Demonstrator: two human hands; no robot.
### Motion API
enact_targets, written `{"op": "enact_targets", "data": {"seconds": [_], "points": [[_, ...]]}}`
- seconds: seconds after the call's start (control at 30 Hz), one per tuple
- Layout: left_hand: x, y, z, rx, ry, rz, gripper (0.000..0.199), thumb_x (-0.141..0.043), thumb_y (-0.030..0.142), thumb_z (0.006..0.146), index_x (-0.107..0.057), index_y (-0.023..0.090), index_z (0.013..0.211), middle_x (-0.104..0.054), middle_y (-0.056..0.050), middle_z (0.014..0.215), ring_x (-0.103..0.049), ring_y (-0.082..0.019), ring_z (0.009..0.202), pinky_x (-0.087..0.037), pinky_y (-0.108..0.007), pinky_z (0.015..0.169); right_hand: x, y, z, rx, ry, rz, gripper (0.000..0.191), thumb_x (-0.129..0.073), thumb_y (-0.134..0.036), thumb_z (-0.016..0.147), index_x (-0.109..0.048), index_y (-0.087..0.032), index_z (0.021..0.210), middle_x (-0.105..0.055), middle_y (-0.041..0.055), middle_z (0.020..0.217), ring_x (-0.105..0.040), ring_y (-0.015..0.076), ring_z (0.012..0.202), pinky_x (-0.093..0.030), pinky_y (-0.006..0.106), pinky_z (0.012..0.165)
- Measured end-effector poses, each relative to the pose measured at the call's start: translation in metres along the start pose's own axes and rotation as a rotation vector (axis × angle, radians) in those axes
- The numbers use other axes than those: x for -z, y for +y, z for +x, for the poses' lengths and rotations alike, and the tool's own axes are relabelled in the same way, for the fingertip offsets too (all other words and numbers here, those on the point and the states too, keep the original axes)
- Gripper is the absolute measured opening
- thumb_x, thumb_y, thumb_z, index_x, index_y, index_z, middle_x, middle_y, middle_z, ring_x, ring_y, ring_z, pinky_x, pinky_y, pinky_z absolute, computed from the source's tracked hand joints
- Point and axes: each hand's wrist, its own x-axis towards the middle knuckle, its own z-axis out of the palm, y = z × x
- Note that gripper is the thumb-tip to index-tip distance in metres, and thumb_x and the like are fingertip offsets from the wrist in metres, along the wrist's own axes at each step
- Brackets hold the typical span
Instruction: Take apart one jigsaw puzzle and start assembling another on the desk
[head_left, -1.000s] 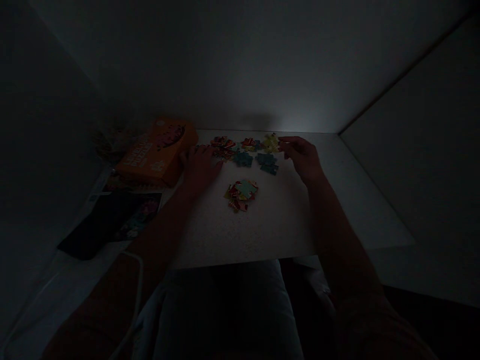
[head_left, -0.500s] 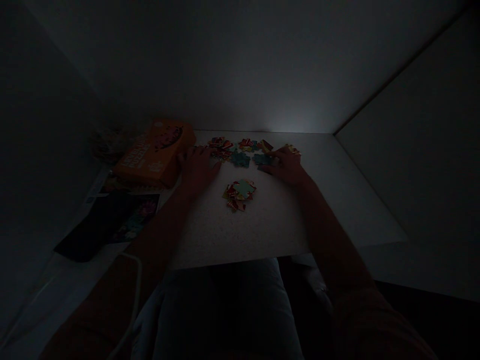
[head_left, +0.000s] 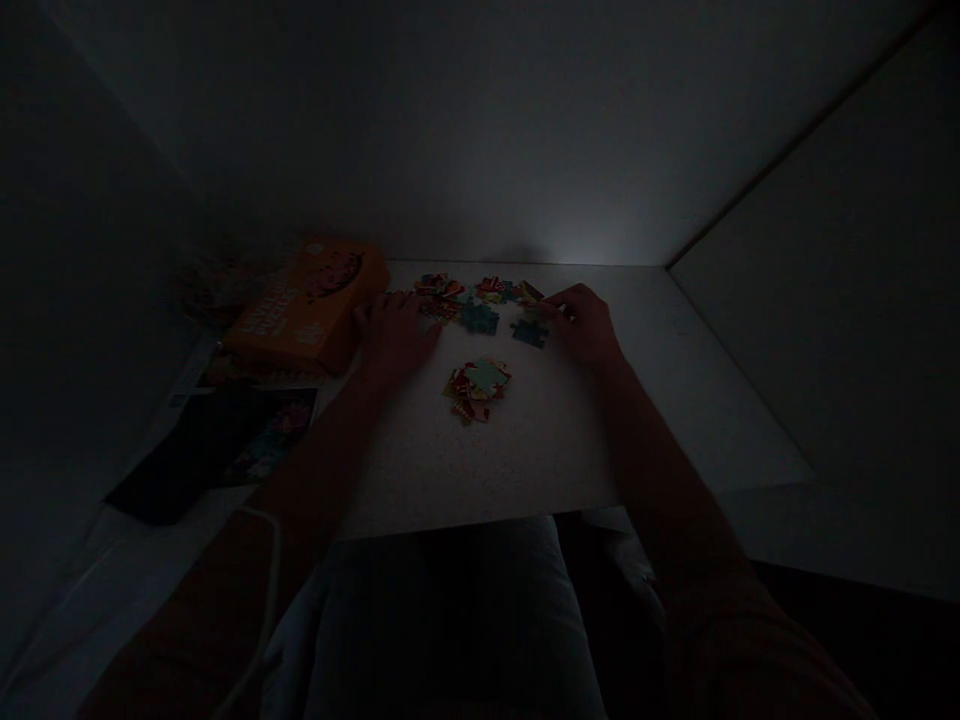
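My left hand (head_left: 396, 335) lies flat on the table with its fingers apart, between the orange box and a heap of red-and-orange puzzle pieces (head_left: 441, 290). My right hand (head_left: 589, 325) is curled, thumb and index finger pinched at the edge of a yellow-and-red puzzle piece (head_left: 529, 292); the dim light blurs the exact contact. Just below those fingertips a teal puzzle piece (head_left: 531, 332) lies by itself. Another teal piece (head_left: 478, 317) touches the left heap, and red-and-white pieces (head_left: 493, 289) sit behind it. Nearer me is a loose pile topped by a pale green piece (head_left: 487, 376).
An orange puzzle box (head_left: 307, 305) stands at the left. In front of it are a dark, long object (head_left: 187, 455) and a flowered card or booklet (head_left: 281, 430). A wall (head_left: 480, 150) rises behind the white table (head_left: 487, 480), whose front edge is near my lap.
My right hand has lifted and curled its fingers into a pinch. The right teal piece has shifted slightly towards me and turned, out from under the fingers. My left hand stays put.
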Motion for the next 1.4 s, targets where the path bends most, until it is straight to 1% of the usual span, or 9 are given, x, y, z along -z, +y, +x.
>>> {"op": "enact_targets", "data": {"seconds": [0.1, 0.2, 0.3, 0.43, 0.6, 0.77, 1.0, 1.2, 1.4], "points": [[-0.001, 0.000, 0.000, -0.005, 0.029, -0.025, 0.049, -0.065, 0.049, 0.107, -0.074, 0.025, 0.149, -0.069, -0.019, 0.158, -0.052, -0.048, 0.153, -0.036, -0.072, 0.126, -0.001, -0.005, 0.001, -0.076, 0.128, 0.120, 0.040, -0.066, -0.061, 0.107, -0.082, -0.025, 0.097, -0.078, 0.0110, 0.102, -0.069, 0.0259, 0.084, -0.058, 0.043, 0.084], [-0.001, 0.003, 0.001, -0.041, 0.092, -0.120, 0.047, -0.066, 0.053, 0.109, -0.074, 0.027, 0.146, -0.071, -0.018, 0.155, -0.057, -0.045, 0.151, -0.036, -0.068, 0.128, -0.004, -0.015, 0.001, -0.138, 0.125, 0.285, 0.050, -0.066, -0.071, 0.103, -0.081, -0.024, 0.094, -0.076, 0.0069, 0.088, -0.065, 0.0235, 0.077, -0.053, 0.039, 0.074], [0.000, 0.009, 0.000, -0.137, 0.085, -0.325, 0.047, -0.071, 0.049, 0.108, -0.072, 0.026, 0.149, -0.078, -0.015, 0.145, -0.068, -0.037, 0.140, -0.042, -0.061, 0.129, -0.007, -0.032, -0.002, -0.141, 0.014, 0.428, 0.063, -0.069, -0.086, 0.095, -0.079, -0.024, 0.087, -0.067, 0.0027, 0.074, -0.059, 0.0209, 0.071, -0.047, 0.036, 0.067], [-0.001, 0.017, -0.001, -0.262, -0.035, -0.654, 0.053, -0.080, 0.051, 0.102, -0.074, 0.024, 0.147, -0.084, -0.011, 0.123, -0.078, -0.029, 0.117, -0.058, -0.046, 0.113, -0.010, -0.061, -0.009, -0.100, -0.179, 0.572, 0.065, -0.075, -0.091, 0.088, -0.079, -0.026, 0.086, -0.063, 0.0007, 0.071, -0.058, 0.0206, 0.071, -0.047, 0.035, 0.067], [-0.005, 0.020, -0.001, -0.289, -0.135, -0.740, 0.042, -0.081, 0.048, 0.098, -0.080, 0.024, 0.132, -0.084, -0.008, 0.119, -0.077, -0.025, 0.108, -0.062, -0.039, 0.102, -0.016, -0.083, -0.013, -0.092, -0.301, 0.595, 0.059, -0.076, -0.087, 0.090, -0.081, -0.029, 0.092, -0.071, 0.0032, 0.079, -0.064, 0.0244, 0.079, -0.054, 0.040, 0.073], [-0.011, 0.018, 0.003, -0.149, -0.062, -0.751, 0.038, -0.082, 0.046, 0.098, -0.077, 0.023, 0.127, -0.084, -0.008, 0.120, -0.076, -0.024, 0.104, -0.062, -0.038, 0.099, -0.021, -0.079, -0.012, -0.108, -0.284, 0.646, 0.060, -0.088, -0.086, 0.079, -0.081, -0.031, 0.104, -0.080, 0.0060, 0.100, -0.071, 0.0284, 0.093, -0.061, 0.045, 0.085], [-0.012, 0.013, 0.010, -0.015, -0.017, -0.926, 0.033, -0.075, 0.053, 0.105, -0.076, 0.022, 0.116, -0.084, -0.008, 0.111, -0.079, -0.022, 0.099, -0.065, -0.034, 0.090, -0.010, -0.076, -0.016, -0.090, -0.422, 0.694, 0.056, -0.093, -0.078, 0.078, -0.080, -0.030, 0.104, -0.075, 0.0026, 0.088, -0.069, 0.0250, 0.084, -0.058, 0.041, 0.078], [-0.009, 0.014, 0.012, -0.033, -0.041, -0.967, 0.028, -0.072, 0.049, 0.107, -0.075, 0.021, 0.106, -0.083, -0.007, 0.102, -0.077, -0.019, 0.094, -0.064, -0.031, 0.088, -0.013, -0.075, -0.014, -0.085, -0.327, 0.560, 0.059, -0.085, -0.084, 0.081, -0.076, -0.031, 0.105, -0.072, 0.0034, 0.092, -0.063, 0.0242, 0.082, -0.050, 0.039, 0.074], [-0.007, 0.022, 0.007, -0.120, -0.163, -0.923, 0.025, -0.071, 0.046, 0.107, -0.079, 0.022, 0.106, -0.084, -0.007, 0.104, -0.078, -0.020, 0.093, -0.065, -0.033, 0.088, -0.022, -0.079, -0.014, -0.077, -0.313, 0.596, 0.058, -0.076, -0.087, 0.087, -0.074, -0.030, 0.093, -0.074, 0.0051, 0.092, -0.064, 0.0267, 0.087, -0.054, 0.043, 0.083]]}}
